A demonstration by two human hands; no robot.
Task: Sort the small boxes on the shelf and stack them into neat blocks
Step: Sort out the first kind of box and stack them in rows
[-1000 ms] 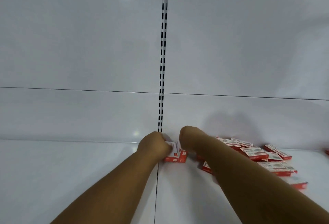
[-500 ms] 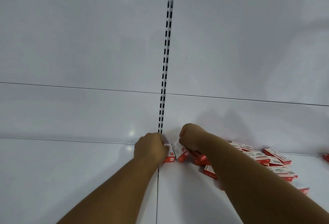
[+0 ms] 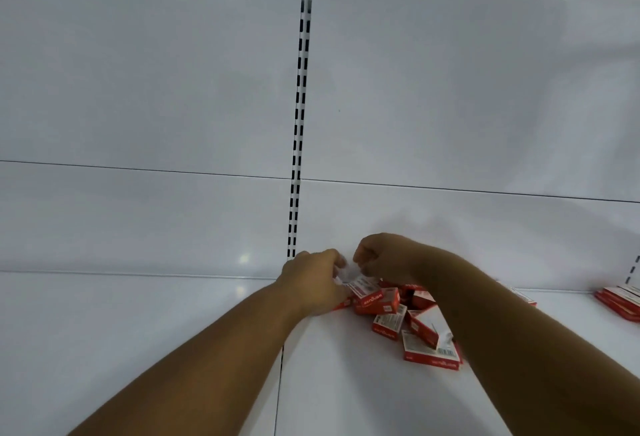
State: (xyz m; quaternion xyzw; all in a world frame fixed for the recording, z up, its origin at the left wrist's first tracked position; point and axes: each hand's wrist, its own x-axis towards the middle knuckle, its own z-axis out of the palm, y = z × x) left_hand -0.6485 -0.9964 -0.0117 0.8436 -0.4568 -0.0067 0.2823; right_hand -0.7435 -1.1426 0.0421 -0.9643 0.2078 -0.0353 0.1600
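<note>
We see a loose heap of small red-and-white cardboard boxes (image 3: 412, 324) lying on the glossy white shelf board (image 3: 138, 338), just right of the seam where two boards meet and near the back wall. The boxes lie at mixed angles, some flat, some tilted on an edge, several touching or overlapping one another.

At the heap's left end, one red box with a white printed label on top (image 3: 372, 298) sits between our two hands. Our left hand (image 3: 313, 283) reaches in from the lower left with its fingers curled around the left side of that box, touching it. Our right hand (image 3: 379, 255) comes in over the heap from the right, its fingers bent inward and its fingertips meeting at the top edge of the same box; we cannot tell how firmly it pinches. The right forearm crosses above the heap and hides part of it.

Well apart, at the far right edge, a flat stack of the same red boxes (image 3: 620, 302) lies on the shelf.

Behind the hands, a white slotted metal upright (image 3: 299, 124) runs up the white back panel (image 3: 450, 89).
</note>
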